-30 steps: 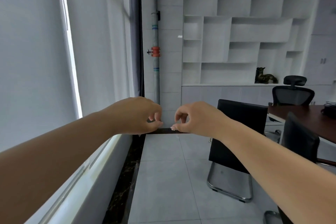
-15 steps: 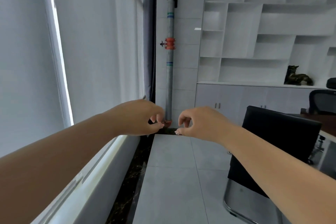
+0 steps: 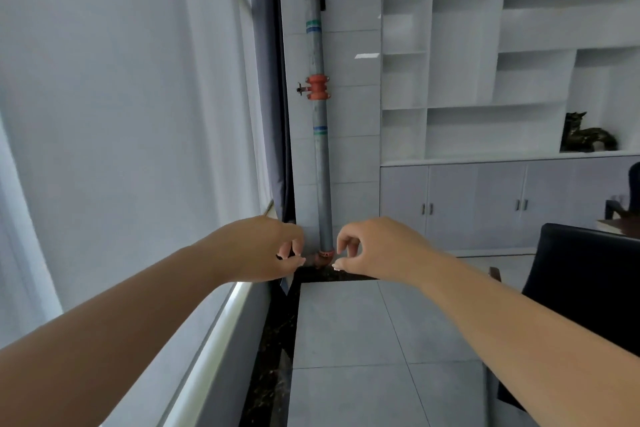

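Plainly, the pipe (image 3: 320,166) stands upright in the corner, its long axis vertical, and its foot shows in the gap between the two hands. It lies beyond them, though I cannot tell how far. The left hand (image 3: 266,250) is left of the pipe, before the curtain's (image 3: 273,114) edge; the right hand (image 3: 374,250) is right of the pipe, level with the other. Each hand curls its fingers toward the thumb, with nothing visible between the tips. Neither looks clearly nearer, so a reach for the pipe would likely go straight forward.

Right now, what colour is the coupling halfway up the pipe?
Orange-red coupling on the grey pipe; head view.
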The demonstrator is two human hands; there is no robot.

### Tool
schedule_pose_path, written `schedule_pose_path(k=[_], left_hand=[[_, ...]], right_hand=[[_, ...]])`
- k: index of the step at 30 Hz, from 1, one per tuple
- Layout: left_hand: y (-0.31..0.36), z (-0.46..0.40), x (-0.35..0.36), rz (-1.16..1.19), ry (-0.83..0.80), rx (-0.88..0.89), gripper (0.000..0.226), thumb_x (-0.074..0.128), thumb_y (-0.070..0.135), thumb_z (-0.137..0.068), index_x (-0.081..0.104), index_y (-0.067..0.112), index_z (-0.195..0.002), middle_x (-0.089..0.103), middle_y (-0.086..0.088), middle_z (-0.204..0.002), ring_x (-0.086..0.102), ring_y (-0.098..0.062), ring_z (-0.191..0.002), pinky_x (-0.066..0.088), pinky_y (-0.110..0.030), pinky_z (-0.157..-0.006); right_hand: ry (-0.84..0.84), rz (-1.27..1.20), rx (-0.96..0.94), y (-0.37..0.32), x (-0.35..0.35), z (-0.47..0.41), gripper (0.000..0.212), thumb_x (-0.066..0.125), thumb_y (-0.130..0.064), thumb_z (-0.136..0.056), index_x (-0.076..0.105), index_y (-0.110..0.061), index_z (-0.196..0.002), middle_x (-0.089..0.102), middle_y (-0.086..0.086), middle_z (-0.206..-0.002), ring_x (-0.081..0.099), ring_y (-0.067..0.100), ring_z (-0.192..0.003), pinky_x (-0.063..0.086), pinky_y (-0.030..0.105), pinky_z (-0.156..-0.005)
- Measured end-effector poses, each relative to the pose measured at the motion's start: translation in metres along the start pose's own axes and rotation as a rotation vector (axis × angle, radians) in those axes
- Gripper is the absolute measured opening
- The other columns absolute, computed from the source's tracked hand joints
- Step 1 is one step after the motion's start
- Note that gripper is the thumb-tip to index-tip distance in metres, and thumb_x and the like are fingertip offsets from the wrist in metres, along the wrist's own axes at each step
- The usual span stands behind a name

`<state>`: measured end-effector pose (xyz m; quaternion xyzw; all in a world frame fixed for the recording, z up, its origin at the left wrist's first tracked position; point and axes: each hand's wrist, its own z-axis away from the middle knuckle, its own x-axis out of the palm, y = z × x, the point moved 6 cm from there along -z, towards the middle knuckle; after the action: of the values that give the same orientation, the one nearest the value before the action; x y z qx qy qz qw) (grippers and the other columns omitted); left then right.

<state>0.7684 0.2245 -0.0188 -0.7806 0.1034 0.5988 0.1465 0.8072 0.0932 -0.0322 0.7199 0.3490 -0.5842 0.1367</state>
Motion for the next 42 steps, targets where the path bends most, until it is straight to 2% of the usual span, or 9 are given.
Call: schedule_pose_path(k=[3,7,10,18,23,27,33,36,42], left_hand=[[-0.019,-0.039,0.018,0.001,-0.011,0.046,0.022,0.047,0.04,-0.093,0.058,0.026,-0.106,0.058,0.014,-0.094,0.05,-0.002,-0.087,0.032,-0.005,-0.064],[-0.047,-0.103,0.034,0.058,0.037,0.085,0.021,0.05,0.04,-0.091,0.06,0.025,-0.102,0.058,0.015,-0.09,0.051,-0.001,-0.086,0.032,-0.004,-0.065],[-0.061,-0.158,0.062,0.089,0.019,0.108,0.02,0.05,0.04,-0.091,0.06,0.025,-0.1,0.053,0.018,-0.086,0.051,-0.002,-0.085,0.033,-0.004,-0.065],[-0.117,-0.311,0.102,0.033,-0.015,0.108,0.02,0.048,0.039,-0.092,0.058,0.026,-0.103,0.052,0.018,-0.089,0.048,-0.002,-0.085,0.043,-0.019,-0.081],[-0.158,-0.401,0.123,0.054,0.005,0.105,0.02,0.049,0.039,-0.092,0.058,0.025,-0.103,0.051,0.019,-0.087,0.049,-0.001,-0.084,0.039,-0.013,-0.074],[-0.191,-0.459,0.153,0.058,-0.031,0.102,0.021,0.049,0.039,-0.092,0.058,0.025,-0.104,0.052,0.016,-0.09,0.049,-0.002,-0.087,0.04,-0.016,-0.079],[-0.247,-0.553,0.189,-0.006,-0.045,0.135,0.023,0.045,0.038,-0.093,0.057,0.023,-0.107,0.057,0.011,-0.097,0.051,-0.005,-0.088,0.042,-0.019,-0.081],[-0.278,-0.608,0.205,-0.104,-0.045,0.181,0.025,0.042,0.04,-0.094,0.054,0.024,-0.109,0.059,0.009,-0.102,0.054,-0.009,-0.091,0.046,-0.025,-0.085],[-0.336,-0.723,0.217,-0.136,-0.008,0.255,0.027,0.042,0.042,-0.093,0.054,0.024,-0.11,0.061,0.007,-0.105,0.057,-0.012,-0.096,0.048,-0.033,-0.088]], right_hand=[[-0.033,0.007,0.027,0.026,0.014,-0.033,0.023,0.059,-0.039,-0.086,0.059,-0.023,-0.103,0.057,-0.013,-0.089,0.047,0.007,-0.077,0.037,0.023,-0.066],[0.012,0.014,0.052,0.067,0.021,-0.087,0.012,0.054,-0.033,-0.089,0.06,-0.025,-0.097,0.057,-0.013,-0.088,0.043,0.002,-0.063,0.034,0.018,-0.058],[0.017,0.029,0.057,0.107,0.029,-0.13,0.013,0.053,-0.029,-0.089,0.061,-0.024,-0.097,0.062,-0.01,-0.093,0.044,0.003,-0.064,0.037,0.022,-0.063],[0.032,0.053,0.019,0.212,0.033,-0.255,0.016,0.056,-0.033,-0.089,0.06,-0.025,-0.102,0.062,-0.009,-0.096,0.044,0.001,-0.064,0.034,0.016,-0.058],[0.039,0.129,0.008,0.271,0.034,-0.336,0.017,0.054,-0.031,-0.09,0.058,-0.026,-0.105,0.062,-0.01,-0.098,0.048,0.007,-0.075,0.034,0.018,-0.059],[0.006,0.138,0.0,0.311,0.05,-0.392,0.017,0.053,-0.03,-0.09,0.058,-0.026,-0.106,0.062,-0.009,-0.098,0.048,0.007,-0.076,0.035,0.018,-0.06],[-0.015,0.095,0.04,0.372,0.079,-0.48,0.015,0.056,-0.03,-0.09,0.058,-0.025,-0.104,0.063,-0.007,-0.097,0.056,0.012,-0.086,0.044,0.025,-0.072],[-0.05,0.119,0.079,0.405,0.09,-0.534,0.018,0.056,-0.03,-0.089,0.057,-0.024,-0.106,0.063,-0.006,-0.099,0.057,0.013,-0.09,0.046,0.028,-0.077],[-0.021,0.196,0.162,0.47,0.083,-0.635,0.022,0.057,-0.031,-0.088,0.058,-0.024,-0.109,0.063,-0.008,-0.101,0.056,0.012,-0.093,0.046,0.029,-0.081]])
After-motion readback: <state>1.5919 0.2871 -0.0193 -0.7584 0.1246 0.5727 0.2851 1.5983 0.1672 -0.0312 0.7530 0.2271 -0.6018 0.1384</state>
